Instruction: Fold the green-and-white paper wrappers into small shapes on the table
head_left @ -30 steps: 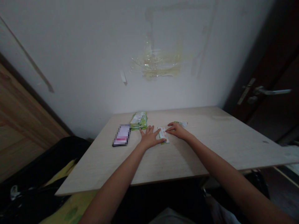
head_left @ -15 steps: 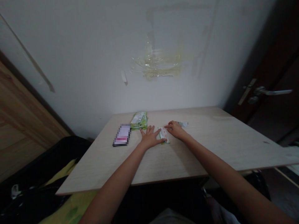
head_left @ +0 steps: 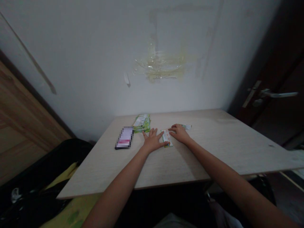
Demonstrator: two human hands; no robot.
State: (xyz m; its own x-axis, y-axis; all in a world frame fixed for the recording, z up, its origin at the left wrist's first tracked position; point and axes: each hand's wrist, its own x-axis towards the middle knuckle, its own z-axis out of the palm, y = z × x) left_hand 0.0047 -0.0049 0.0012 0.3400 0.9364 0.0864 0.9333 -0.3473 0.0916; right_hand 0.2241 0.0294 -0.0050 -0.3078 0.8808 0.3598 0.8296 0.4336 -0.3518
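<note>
A small flat packet, white with green edges and printing, lies on the table between my hands. My left hand is open, its fingers spread; thumb and forefinger touch the packet's left side and lower end. At the packet's upper right corner are the fingertips of my right hand, loosely bent and slightly apart, not closed round anything visible. Behind this hand lies a second whitish-green packet, partly hidden by the fingers. A stack of green-and-white packets sits just beyond my left fingertips.
A phone with a blurred screen lies left of my left hand. The pale wooden table meets a white wall with old tape on it. A dark door with a metal handle stands at the right.
My right thumb and forefinger have parted slightly at the packet's corner. My left hand and the packets stay almost where they were; the view has shifted slightly.
</note>
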